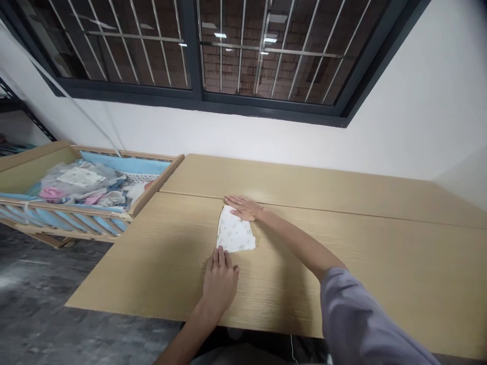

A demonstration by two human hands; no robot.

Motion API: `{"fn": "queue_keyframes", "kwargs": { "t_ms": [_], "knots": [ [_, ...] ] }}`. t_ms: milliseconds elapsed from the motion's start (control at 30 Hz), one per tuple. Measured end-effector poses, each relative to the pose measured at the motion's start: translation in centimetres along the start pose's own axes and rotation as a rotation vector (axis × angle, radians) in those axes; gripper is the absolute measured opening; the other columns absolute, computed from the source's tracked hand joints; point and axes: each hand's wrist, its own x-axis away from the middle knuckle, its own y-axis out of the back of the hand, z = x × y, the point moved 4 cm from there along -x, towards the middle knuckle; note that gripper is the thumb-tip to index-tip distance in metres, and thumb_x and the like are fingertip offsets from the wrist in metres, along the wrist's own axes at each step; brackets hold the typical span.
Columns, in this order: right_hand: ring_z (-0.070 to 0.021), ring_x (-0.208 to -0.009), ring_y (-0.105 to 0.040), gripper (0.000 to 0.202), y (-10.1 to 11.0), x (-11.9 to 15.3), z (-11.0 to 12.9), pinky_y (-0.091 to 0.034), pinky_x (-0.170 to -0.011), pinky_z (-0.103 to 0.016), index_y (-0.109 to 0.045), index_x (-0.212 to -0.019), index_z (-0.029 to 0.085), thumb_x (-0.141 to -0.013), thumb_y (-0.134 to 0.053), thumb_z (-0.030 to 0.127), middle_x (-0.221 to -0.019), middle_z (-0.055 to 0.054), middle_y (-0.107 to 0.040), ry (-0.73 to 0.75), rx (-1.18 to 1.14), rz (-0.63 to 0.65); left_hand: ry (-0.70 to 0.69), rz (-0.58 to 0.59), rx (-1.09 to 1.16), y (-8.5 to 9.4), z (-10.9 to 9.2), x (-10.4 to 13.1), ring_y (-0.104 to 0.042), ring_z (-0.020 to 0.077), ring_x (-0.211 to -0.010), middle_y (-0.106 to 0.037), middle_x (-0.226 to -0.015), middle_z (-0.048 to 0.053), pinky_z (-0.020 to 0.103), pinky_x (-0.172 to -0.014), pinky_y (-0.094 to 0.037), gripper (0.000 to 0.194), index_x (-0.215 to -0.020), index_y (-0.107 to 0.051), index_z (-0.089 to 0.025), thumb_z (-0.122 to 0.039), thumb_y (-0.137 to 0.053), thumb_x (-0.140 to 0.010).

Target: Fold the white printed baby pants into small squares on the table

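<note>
Looking at a small white cloth here, lying flat on a pale wood-look table, just this side of the long seam. Has tiny scattered prints in faint brownish tones, too small to make out. Tapers toward the far end, goes wider at the near edge, gets a bit uneven around the near right corner. Seems to show a doubled edge down the left side, so looks layered. Lies pretty smooth overall.

Resting palm down over the far end: right hand, flattened out, fingers straight and pointing left past the fabric. Touching the near left corner: left hand, fingertips down on it, fingers extended close together, thumb off to the side.

Going outward, a grey-purple sleeve on the right arm. Then, just beside the table's left end, a wooden crib lined in light blue, heaped with clothes in white, grey and pink. Behind all that, white wall and a dark-framed window with metal bars.
</note>
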Motion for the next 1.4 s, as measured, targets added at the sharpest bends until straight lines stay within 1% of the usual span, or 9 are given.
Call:
{"fn": "queue_keyframes", "kwargs": {
  "t_ms": [167, 300, 400, 500, 633, 833, 1033, 1200, 1400],
  "knots": [
    [-0.0276, -0.155, -0.019, 0.063, 2.3, 2.3, 3.5, -0.016, -0.126, -0.049, -0.025, -0.161, 0.021, -0.106, -0.034, 0.050, -0.169, -0.010, -0.019, 0.006, 0.004, -0.162, -0.033, -0.046, 0.088, 0.4, 0.9, -0.2, -0.055, 0.0391, -0.133, -0.057, -0.141, 0.029, 0.052, -0.106, -0.049, 0.047, -0.129, -0.064, -0.003, -0.035, -0.048, -0.098],
    [-0.0303, -0.131, -0.051, 0.044, 3.7, 6.6, 7.8, -0.038, -0.112, -0.052, -0.056, -0.142, 0.022, -0.105, -0.043, 0.042, -0.143, -0.015, -0.055, -0.023, 0.004, -0.286, -0.109, -0.100, 0.213, 1.8, 2.4, -1.3, -0.060, 0.0322, -0.127, -0.065, -0.135, 0.018, 0.052, -0.105, -0.049, 0.031, -0.117, -0.069, -0.017, -0.029, -0.046, -0.100],
    [-0.0262, -0.108, -0.061, 0.034, 2.5, 10.3, 10.1, -0.047, -0.100, -0.047, -0.069, -0.121, 0.022, -0.103, -0.048, 0.041, -0.112, -0.012, -0.068, -0.028, -0.015, -0.235, -0.178, -0.064, 0.265, 2.5, 3.5, -2.2, -0.063, 0.0282, -0.122, -0.069, -0.129, 0.014, 0.049, -0.104, -0.051, 0.029, -0.113, -0.070, -0.019, -0.021, -0.044, -0.100],
    [-0.0268, -0.110, -0.061, 0.032, -0.1, 13.4, 11.0, -0.048, -0.098, -0.047, -0.069, -0.119, 0.021, -0.101, -0.054, 0.042, -0.111, -0.012, -0.067, -0.054, 0.008, -0.193, -0.203, -0.002, 0.297, 2.4, 4.4, -2.8, -0.064, 0.0270, -0.120, -0.072, -0.124, 0.012, 0.047, -0.104, -0.051, 0.030, -0.112, -0.071, -0.019, -0.018, -0.044, -0.099],
    [-0.0269, -0.113, -0.059, 0.028, -3.0, 15.3, 10.8, -0.049, -0.098, -0.047, -0.067, -0.123, 0.020, -0.103, -0.051, 0.032, -0.113, -0.012, -0.067, -0.110, 0.039, -0.318, -0.235, 0.035, 0.384, 2.0, 5.2, -3.2, -0.064, 0.0239, -0.117, -0.071, -0.123, 0.009, 0.042, -0.102, -0.053, 0.031, -0.111, -0.072, -0.021, -0.014, -0.045, -0.096],
    [-0.0275, -0.101, -0.057, 0.023, -3.5, 14.9, 12.0, -0.047, -0.091, -0.046, -0.068, -0.108, 0.016, -0.100, -0.047, 0.020, -0.104, -0.013, -0.067, -0.182, 0.074, -0.392, -0.297, 0.075, 0.415, 2.7, 5.6, -3.1, -0.064, 0.0215, -0.114, -0.070, -0.119, 0.008, 0.039, -0.102, -0.053, 0.042, -0.114, -0.066, -0.020, 0.000, -0.042, -0.087],
    [-0.0251, -0.099, -0.055, 0.010, -1.1, 14.3, 13.3, -0.039, -0.092, -0.043, -0.061, -0.094, 0.020, -0.088, -0.053, 0.017, -0.099, -0.008, -0.065, -0.341, -0.169, -0.415, -0.263, 0.010, 0.398, 4.3, 5.3, -2.9, -0.064, 0.0218, -0.098, -0.068, -0.101, 0.006, 0.039, -0.090, -0.053, 0.026, -0.102, -0.061, -0.020, -0.022, -0.035, -0.103],
    [-0.0236, -0.104, -0.058, 0.016, 0.4, 12.2, 10.6, -0.038, -0.094, -0.040, -0.060, -0.096, 0.020, -0.094, -0.044, 0.019, -0.104, -0.006, -0.067, -0.523, -0.344, -0.421, -0.173, -0.092, 0.260, 4.7, 5.4, -7.4, -0.062, 0.0237, -0.093, -0.067, -0.098, 0.009, 0.039, -0.087, -0.049, 0.023, -0.099, -0.060, -0.019, -0.022, -0.037, -0.102],
    [-0.0247, -0.108, -0.059, 0.019, 0.7, 9.4, 6.0, -0.039, -0.094, -0.037, -0.058, -0.108, 0.018, -0.101, -0.041, 0.025, -0.115, -0.013, -0.067, -0.688, -0.241, -0.487, -0.116, -0.111, 0.132, 3.3, 5.4, -14.2, -0.059, 0.0280, -0.104, -0.064, -0.107, 0.014, 0.041, -0.090, -0.044, 0.025, -0.107, -0.063, -0.018, -0.016, -0.039, -0.100]
  ]
}}
